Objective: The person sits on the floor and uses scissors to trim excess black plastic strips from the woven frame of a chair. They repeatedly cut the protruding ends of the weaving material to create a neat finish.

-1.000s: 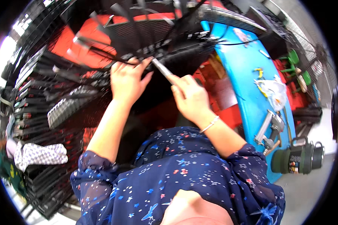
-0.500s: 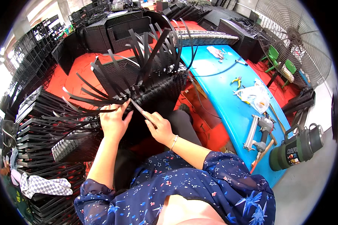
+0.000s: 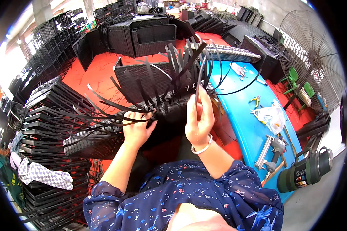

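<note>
Black woven panel (image 3: 169,102) lies directly ahead of both hands, its lower edge between them, and its weave looks only partly done: a closed, tight section shows on the far half, while many loose black strips (image 3: 104,115) fan out to the left of the hands and stand up above them, so I judge a good share of the weaving is left. Left hand (image 3: 137,129) lies fingers-down on the panel's near edge, pressing a bundle of strips flat. Right hand (image 3: 199,119) is raised just beside it, its fingers pinching one upright strip (image 3: 198,82). Left of the left hand stands a stack of dark frames (image 3: 46,127), with a checked cloth (image 3: 46,175) draped lower down. Right of the right hand runs a blue worktop (image 3: 241,123) carrying a clear plastic bag (image 3: 272,115), pliers (image 3: 255,101), a metal staple gun (image 3: 270,150) and, at its near end, a dark green flask (image 3: 304,171). Further right stands a large caged fan (image 3: 314,57). Free strip ends crossing over the panel crowd the space around the hands.
</note>
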Action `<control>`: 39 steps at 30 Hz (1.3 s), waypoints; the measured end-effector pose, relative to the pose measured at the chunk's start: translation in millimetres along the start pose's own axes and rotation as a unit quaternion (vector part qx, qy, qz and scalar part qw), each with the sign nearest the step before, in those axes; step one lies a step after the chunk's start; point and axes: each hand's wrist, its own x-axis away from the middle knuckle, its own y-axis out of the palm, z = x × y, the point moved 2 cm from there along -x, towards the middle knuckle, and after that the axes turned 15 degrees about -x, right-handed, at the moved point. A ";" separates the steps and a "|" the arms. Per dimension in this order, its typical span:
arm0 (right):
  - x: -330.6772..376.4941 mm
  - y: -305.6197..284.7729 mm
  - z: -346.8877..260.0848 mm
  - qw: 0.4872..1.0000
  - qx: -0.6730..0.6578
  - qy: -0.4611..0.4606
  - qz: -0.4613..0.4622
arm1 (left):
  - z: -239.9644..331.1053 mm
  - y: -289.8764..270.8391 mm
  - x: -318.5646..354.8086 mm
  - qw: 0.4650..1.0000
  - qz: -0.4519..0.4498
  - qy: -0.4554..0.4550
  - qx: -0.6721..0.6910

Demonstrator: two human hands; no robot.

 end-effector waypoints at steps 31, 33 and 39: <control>195.9 -143.3 36.2 0.918 0.056 0.373 -0.119 | -10.6 -0.7 10.9 0.996 0.055 -0.049 0.044; 193.4 -143.4 35.1 0.910 0.060 0.389 -0.127 | -8.7 0.3 8.4 0.996 0.055 -0.042 0.048; 192.4 -142.6 38.8 0.919 0.082 0.359 -0.142 | -7.7 -3.3 11.6 0.995 0.060 -0.055 0.064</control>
